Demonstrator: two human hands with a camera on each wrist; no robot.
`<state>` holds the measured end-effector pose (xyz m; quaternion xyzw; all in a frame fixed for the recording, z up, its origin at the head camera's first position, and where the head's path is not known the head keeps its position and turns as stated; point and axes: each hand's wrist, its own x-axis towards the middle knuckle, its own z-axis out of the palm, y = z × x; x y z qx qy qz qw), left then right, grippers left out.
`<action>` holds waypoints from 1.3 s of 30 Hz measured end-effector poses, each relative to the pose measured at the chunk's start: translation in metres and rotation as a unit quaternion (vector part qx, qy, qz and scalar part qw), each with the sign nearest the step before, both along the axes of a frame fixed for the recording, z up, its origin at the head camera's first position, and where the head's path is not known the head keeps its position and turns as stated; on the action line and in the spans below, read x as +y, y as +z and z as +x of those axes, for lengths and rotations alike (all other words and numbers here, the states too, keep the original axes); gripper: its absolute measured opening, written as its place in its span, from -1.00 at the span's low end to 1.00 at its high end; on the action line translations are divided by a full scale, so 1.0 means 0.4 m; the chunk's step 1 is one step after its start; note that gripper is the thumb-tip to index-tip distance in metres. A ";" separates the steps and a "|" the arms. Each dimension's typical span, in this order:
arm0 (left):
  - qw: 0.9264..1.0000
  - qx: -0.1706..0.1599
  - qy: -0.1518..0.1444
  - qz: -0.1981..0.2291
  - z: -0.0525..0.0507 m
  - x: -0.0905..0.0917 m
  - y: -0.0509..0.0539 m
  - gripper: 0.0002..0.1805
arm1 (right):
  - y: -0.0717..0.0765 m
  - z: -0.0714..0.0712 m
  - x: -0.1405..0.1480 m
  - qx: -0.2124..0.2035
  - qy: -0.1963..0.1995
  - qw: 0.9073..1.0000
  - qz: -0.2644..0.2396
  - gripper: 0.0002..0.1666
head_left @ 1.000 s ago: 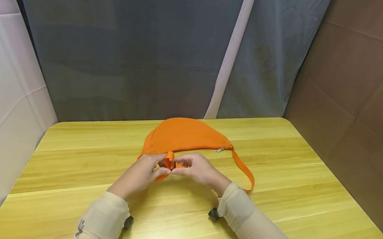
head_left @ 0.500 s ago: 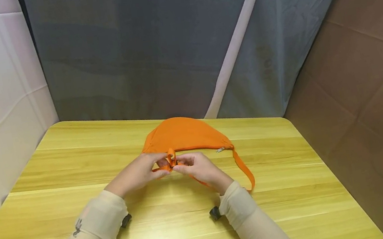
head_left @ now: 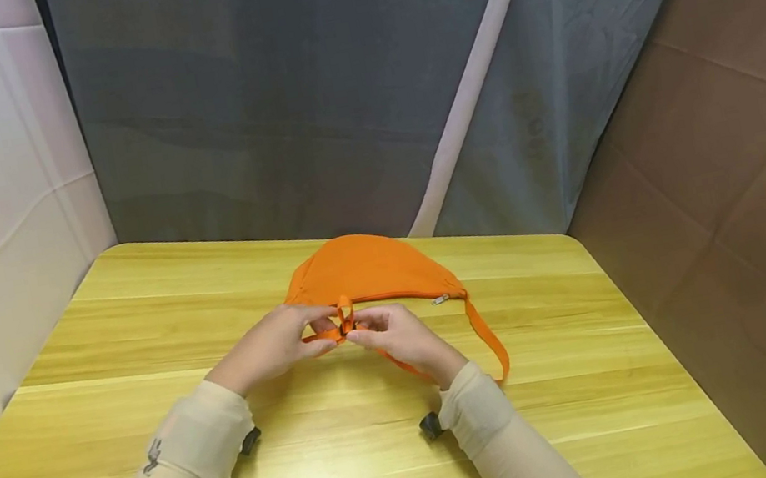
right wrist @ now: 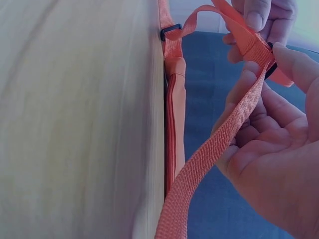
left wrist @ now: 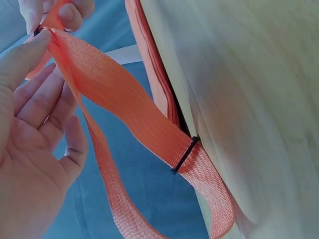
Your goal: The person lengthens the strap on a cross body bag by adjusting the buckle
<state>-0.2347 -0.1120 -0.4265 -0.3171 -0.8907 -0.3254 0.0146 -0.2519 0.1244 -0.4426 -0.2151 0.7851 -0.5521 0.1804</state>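
- Strap (head_left: 321, 337), orange woven webbing, pinched by the left hand (head_left: 275, 346); in the left wrist view it carries a black slider (left wrist: 185, 155), its lower loop cut off by the frame edge;
- Bag (head_left: 365, 267), orange and crescent-shaped, lies on the table (head_left: 104, 345) just beyond both hands; long axis left to right, dipping rightward; curved edge far, straight edge near; left hand covers its left corner;
- Black buckle (head_left: 346, 329) between the hands, mostly hidden by fingertips; a small loop stands above it;
- Right hand (head_left: 403, 341) pinches the strap there;
- Silver zip pull (head_left: 440, 299) at the bag's right end; strap beyond it, partly behind the right sleeve (head_left: 476, 409).
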 end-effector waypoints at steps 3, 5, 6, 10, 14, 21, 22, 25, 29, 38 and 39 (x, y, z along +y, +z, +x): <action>1.000 -0.001 0.002 -0.004 0.000 -0.001 0.002 -0.51 | 0.002 0.001 0.001 -0.004 0.000 1.000 0.003 -0.53; 1.000 -0.001 0.002 -0.006 0.000 -0.002 0.003 -0.51 | 0.003 0.002 0.002 -0.006 -0.001 1.000 0.005 -0.52; 1.000 0.000 0.001 -0.006 0.000 -0.003 0.003 -0.51 | 0.003 0.002 0.002 -0.007 -0.001 1.000 0.006 -0.53; 1.000 0.004 -0.001 -0.008 -0.001 -0.007 0.004 -0.50 | 0.000 0.000 0.005 -0.009 -0.001 1.000 0.007 -0.54; 1.000 0.005 0.004 -0.013 -0.002 -0.010 0.004 -0.51 | -0.003 -0.002 0.007 -0.008 -0.001 1.000 0.005 -0.53; 1.000 0.007 0.007 -0.018 -0.003 -0.009 0.002 -0.51 | -0.001 -0.002 0.008 -0.007 0.000 1.000 0.009 -0.50; 1.000 0.007 0.008 -0.017 -0.003 -0.009 0.002 -0.50 | 0.000 -0.002 0.008 -0.007 0.001 1.000 0.010 -0.51; 1.000 0.007 0.008 -0.019 -0.003 -0.009 0.002 -0.50 | 0.002 -0.001 0.009 -0.008 0.003 1.000 0.012 -0.52; 1.000 0.015 0.001 -0.020 -0.004 -0.010 0.000 -0.51 | 0.003 -0.001 0.010 -0.007 0.004 1.000 0.011 -0.55; 1.000 0.023 -0.008 -0.014 -0.003 -0.011 0.000 -0.53 | 0.007 -0.003 0.011 -0.003 0.011 1.000 0.008 -0.57; 1.000 0.022 -0.007 -0.013 -0.003 -0.011 0.000 -0.53 | 0.007 -0.003 0.011 -0.003 0.010 1.000 0.008 -0.57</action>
